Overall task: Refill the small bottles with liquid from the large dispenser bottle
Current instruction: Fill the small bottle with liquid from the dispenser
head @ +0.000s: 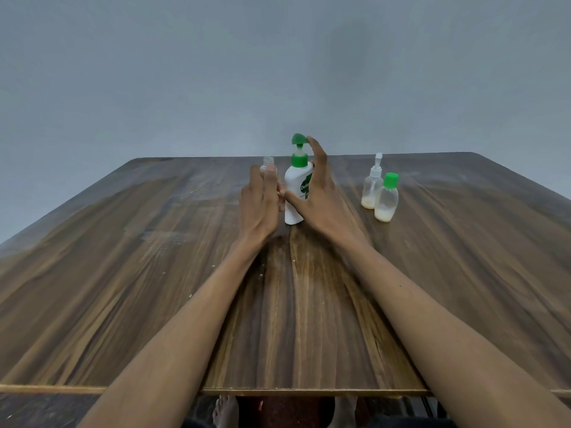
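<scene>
Hands flank dispenser bottle [296, 193]: left hand [261, 202] holds small bottle [268, 168] (uncapped), right hand [318, 193] spread wide.

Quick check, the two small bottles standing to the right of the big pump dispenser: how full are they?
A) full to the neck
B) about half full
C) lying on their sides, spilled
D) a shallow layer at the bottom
D: the green-capped small bottle and the white-pump small bottle stand upright on the table, each showing only a shallow cream-coloured layer at its base.
</scene>
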